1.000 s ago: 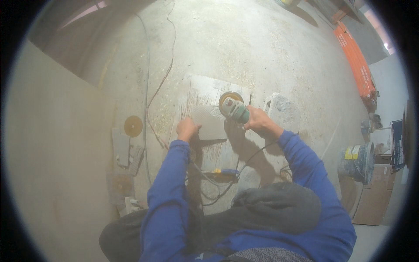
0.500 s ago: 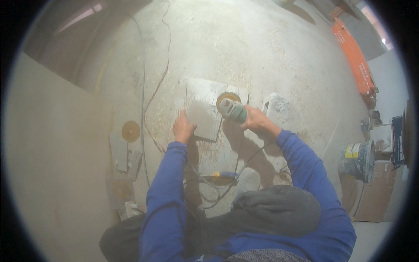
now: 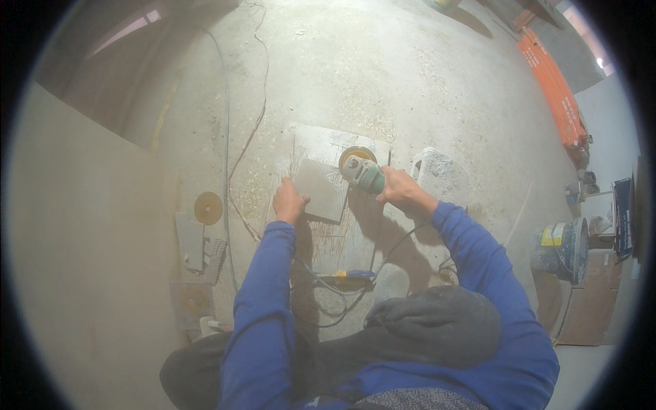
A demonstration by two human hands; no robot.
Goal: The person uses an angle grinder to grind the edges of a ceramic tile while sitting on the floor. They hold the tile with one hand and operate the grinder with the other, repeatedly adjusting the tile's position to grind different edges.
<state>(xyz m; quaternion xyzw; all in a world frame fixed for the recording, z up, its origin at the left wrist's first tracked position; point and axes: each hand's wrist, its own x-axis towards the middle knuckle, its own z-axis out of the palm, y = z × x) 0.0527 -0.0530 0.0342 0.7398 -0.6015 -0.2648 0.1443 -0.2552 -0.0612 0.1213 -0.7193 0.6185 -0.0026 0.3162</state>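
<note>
My right hand (image 3: 402, 186) is wrapped round the green body of an angle grinder (image 3: 365, 175). Its gold-coloured disc (image 3: 351, 154) is over the upper right corner of a grey ridged tile (image 3: 318, 188). Whether the disc touches the tile I cannot tell. My left hand (image 3: 290, 202) grips the tile's left edge, thumb on top. Beneath the tile lies a pale board (image 3: 321, 139), scored with many brownish cut lines. A blue-and-yellow tool (image 3: 347, 275) rests at the board's near end, beside the grinder's dark cable (image 3: 403, 239).
A dusty whitish block (image 3: 437, 171) stands right of the board. To the left lie a loose gold disc (image 3: 208, 208), a flat trowel-like piece (image 3: 190, 240) and long cords (image 3: 226, 137). At the right are a bucket (image 3: 560, 249), cardboard (image 3: 593, 301) and a long orange package (image 3: 552, 85).
Grinder and hands hold nearly the same place. The dust haze over the tile and floor has thinned, and the whole view has shifted slightly.
</note>
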